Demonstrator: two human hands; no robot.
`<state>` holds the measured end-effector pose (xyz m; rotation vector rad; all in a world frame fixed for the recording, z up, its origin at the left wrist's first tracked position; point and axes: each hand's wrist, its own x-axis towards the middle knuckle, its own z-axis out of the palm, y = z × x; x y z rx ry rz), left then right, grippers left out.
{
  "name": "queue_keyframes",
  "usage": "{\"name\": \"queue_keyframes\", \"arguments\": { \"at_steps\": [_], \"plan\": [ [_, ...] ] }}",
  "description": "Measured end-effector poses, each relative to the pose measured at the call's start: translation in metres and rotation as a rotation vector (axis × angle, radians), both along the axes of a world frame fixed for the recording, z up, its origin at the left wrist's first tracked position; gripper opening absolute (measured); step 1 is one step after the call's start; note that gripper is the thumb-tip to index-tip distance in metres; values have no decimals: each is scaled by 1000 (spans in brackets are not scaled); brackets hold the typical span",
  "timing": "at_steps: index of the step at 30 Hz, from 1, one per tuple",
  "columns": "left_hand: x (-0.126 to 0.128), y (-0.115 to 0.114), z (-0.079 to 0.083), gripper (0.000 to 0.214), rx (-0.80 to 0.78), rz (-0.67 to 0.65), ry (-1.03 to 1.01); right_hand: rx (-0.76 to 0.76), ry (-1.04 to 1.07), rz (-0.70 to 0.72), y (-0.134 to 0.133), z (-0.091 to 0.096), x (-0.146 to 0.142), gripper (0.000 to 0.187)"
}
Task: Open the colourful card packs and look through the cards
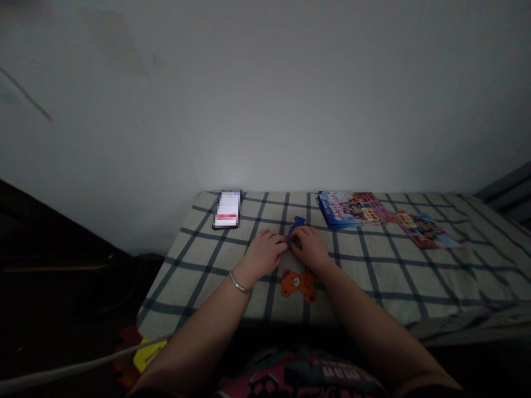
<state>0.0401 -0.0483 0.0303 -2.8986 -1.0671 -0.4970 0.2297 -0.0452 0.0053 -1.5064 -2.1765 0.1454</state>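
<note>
My left hand [265, 251] and my right hand [309, 247] rest close together on a checked cloth-covered table [373, 265]. Between their fingertips sits a small blue card-like object [294, 226], pinched by both hands and raised slightly off the cloth. A silver bangle circles my left wrist. An orange bear print [298, 284] shows on the cloth just below my hands.
A phone [227, 209] with a lit screen lies at the table's far left. A blue picture box [350, 208] and a colourful leaflet [427, 229] lie at the far right. A white wall stands behind. A yellow object [149, 354] and a white cable lie on the dark floor at left.
</note>
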Motion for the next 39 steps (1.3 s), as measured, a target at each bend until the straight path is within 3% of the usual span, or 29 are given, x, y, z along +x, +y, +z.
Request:
{"name": "queue_keyframes", "arguments": {
  "at_steps": [14, 25, 32, 39],
  "plan": [
    [-16, 3, 7, 11, -133, -9, -116, 24, 3, 0, -2, 1, 2, 12],
    [-15, 4, 6, 8, -122, -38, -94, 42, -77, -79, -3, -8, -1, 57],
    [-12, 5, 5, 11, -133, -41, -120, -33, -98, -142, -1, -8, -2, 66],
    [-8, 5, 1, 12, -129, 18, -139, -18, -69, -188, -1, -10, -2, 62]
  ]
}}
